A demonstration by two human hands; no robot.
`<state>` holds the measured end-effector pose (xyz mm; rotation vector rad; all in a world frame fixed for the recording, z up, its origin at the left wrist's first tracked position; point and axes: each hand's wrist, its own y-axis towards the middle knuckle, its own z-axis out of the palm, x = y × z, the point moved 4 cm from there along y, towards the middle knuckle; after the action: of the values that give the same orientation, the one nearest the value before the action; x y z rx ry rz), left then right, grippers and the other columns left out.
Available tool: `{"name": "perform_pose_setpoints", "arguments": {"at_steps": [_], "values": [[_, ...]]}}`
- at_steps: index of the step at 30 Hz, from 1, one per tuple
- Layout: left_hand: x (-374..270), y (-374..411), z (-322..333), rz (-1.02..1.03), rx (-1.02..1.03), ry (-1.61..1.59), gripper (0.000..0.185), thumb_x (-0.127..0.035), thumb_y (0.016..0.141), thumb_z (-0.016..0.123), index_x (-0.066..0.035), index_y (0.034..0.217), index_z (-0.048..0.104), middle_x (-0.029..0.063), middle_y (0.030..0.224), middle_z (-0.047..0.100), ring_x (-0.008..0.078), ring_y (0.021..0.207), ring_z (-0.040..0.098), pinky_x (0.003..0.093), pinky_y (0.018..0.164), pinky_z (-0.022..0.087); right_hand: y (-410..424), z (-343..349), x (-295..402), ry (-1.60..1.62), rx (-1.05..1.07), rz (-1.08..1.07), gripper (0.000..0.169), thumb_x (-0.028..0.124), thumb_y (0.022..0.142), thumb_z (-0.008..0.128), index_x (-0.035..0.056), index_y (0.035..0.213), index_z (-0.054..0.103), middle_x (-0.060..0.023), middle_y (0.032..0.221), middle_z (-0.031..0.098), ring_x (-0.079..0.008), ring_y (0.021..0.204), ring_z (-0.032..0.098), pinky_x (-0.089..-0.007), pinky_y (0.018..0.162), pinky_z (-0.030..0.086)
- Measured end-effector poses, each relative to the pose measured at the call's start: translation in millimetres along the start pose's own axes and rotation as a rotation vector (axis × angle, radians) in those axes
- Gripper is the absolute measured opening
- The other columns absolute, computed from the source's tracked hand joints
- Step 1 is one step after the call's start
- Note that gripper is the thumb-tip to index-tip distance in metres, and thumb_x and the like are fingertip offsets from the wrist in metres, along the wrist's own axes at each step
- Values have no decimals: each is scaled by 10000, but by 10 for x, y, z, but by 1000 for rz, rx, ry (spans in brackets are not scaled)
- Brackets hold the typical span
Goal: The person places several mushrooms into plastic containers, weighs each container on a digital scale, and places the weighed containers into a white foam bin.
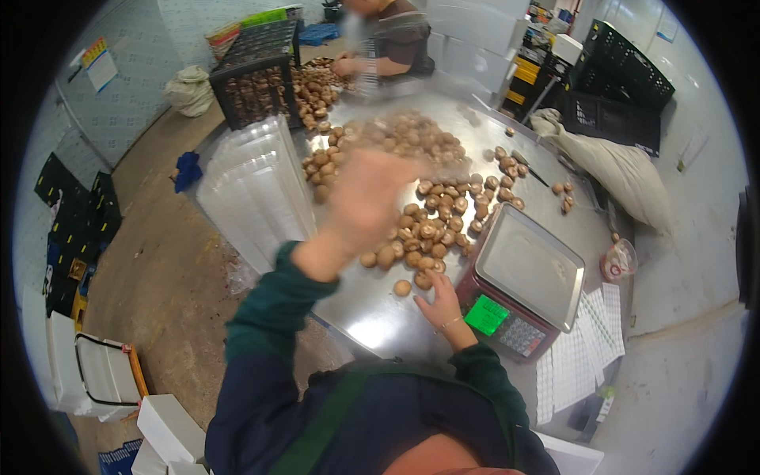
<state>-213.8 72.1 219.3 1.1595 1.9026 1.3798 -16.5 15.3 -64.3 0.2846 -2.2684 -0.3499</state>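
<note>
My left hand (pixel 371 196), raised over the steel table and blurred by motion, grips a clear plastic tray (pixel 409 95). The tray is so smeared that only a hazy outline and a ribbed edge show, and mushrooms appear blurred through it. Low by the table's near side, my right hand (pixel 442 306) has its thumb and fingers apart. Its fingertips reach a brown mushroom (pixel 423 279) at the near end of a loose pile of mushrooms (pixel 430 228). One paler mushroom (pixel 402 288) lies just left of that hand. A weighing scale (pixel 528 267) with a steel pan stands to its right.
Nested clear plastic trays (pixel 255 190) stand at the table's left. Behind them, a tipped black crate (pixel 255 89) holds mushrooms. Across the table is another person (pixel 404 41). A knife (pixel 530 168), a cloth sack (pixel 611 166), a plastic cup (pixel 618 260) and label sheets (pixel 576 362) lie rightward.
</note>
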Motion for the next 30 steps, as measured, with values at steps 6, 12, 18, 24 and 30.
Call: {"name": "perform_pose_setpoints", "arguments": {"at_steps": [6,12,18,24,30], "values": [[-1179,-831,1905,102,266,-478,354,-73,723,674,-48,1074,649,76,883,563,268,805,567,368,648,472,81,541,-663,-190,20,48,717,436,880,591,-10,1407,398,-248,1331,480,-378,1250,455,-485,1065,335],[-920,-1158,1853,-236,230,-527,520,-120,648,808,-107,1141,643,105,1144,634,311,1050,597,396,897,496,235,614,-629,-548,-55,377,803,390,859,621,14,1474,267,-218,1454,364,-377,1269,427,-443,1062,361],[865,-2321,1829,-831,776,-223,1137,-371,495,930,-61,1438,376,290,1451,375,448,1307,403,495,1055,378,676,302,-280,-318,22,621,1372,361,486,951,106,1543,114,-273,1531,231,-431,1331,365,-441,1087,373],[1145,-2342,2224,-653,1226,-303,1233,-362,441,941,-212,1495,318,262,1411,409,422,1294,415,606,1015,338,1043,366,-665,-121,-18,736,1403,326,438,967,85,1540,134,-246,1471,323,-371,1323,411,-385,1068,415],[1133,-2406,2422,-712,1219,-702,1101,-191,558,914,-143,1488,325,180,1350,468,323,1217,515,366,990,462,1281,559,-924,392,-50,515,1305,204,463,921,85,1536,189,-161,1378,492,-270,1259,505,-332,1017,453]]}}
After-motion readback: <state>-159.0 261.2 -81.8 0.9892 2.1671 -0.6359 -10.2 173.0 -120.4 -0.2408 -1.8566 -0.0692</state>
